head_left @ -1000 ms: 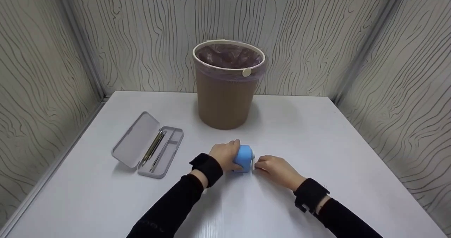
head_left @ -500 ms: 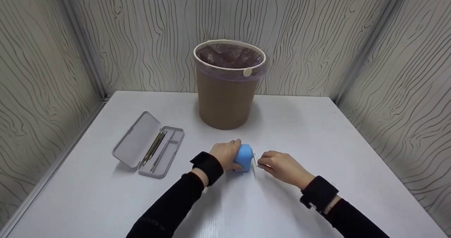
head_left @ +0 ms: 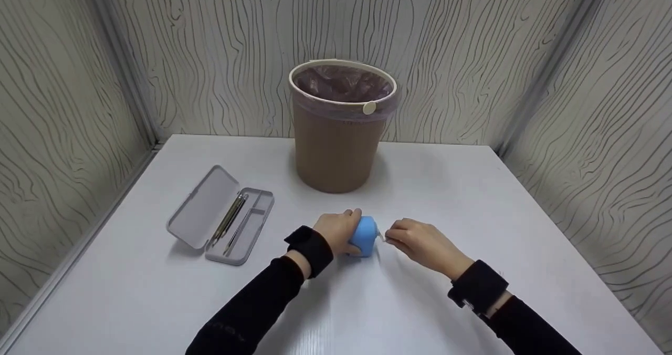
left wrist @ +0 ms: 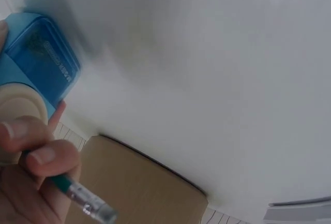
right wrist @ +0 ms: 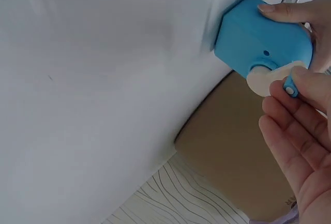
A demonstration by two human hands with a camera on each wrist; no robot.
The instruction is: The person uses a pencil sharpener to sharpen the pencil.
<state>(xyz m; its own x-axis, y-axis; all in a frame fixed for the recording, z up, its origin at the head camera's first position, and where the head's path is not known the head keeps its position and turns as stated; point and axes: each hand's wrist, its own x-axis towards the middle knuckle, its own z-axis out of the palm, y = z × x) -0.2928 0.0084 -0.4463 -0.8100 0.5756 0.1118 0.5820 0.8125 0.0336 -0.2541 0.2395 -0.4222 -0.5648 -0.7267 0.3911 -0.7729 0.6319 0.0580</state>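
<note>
A blue pencil sharpener (head_left: 365, 237) stands on the white table, gripped by my left hand (head_left: 336, 231). In the left wrist view, that hand's fingers also curl round a green pencil (left wrist: 63, 183), whose metal band and eraser end stick out from them. The sharpener's clear blue shavings drawer (left wrist: 44, 58) shows there too. My right hand (head_left: 422, 242) pinches the small blue knob (right wrist: 290, 87) of the white crank (right wrist: 274, 76) between thumb and forefinger. In the right wrist view its other fingers are spread loosely. The pencil's tip is hidden.
To the left lies an open grey pencil case (head_left: 202, 208) with several pencils (head_left: 229, 219) in it. A brown bin (head_left: 336, 150) with a plastic liner (head_left: 341, 84) stands behind the hands. Patterned wall panels (head_left: 451, 55) enclose the table (head_left: 446, 187).
My right hand has moved slightly up and to the right, and the crank has swung from hanging down to slanting outward. My left hand and the sharpener have hardly moved.
</note>
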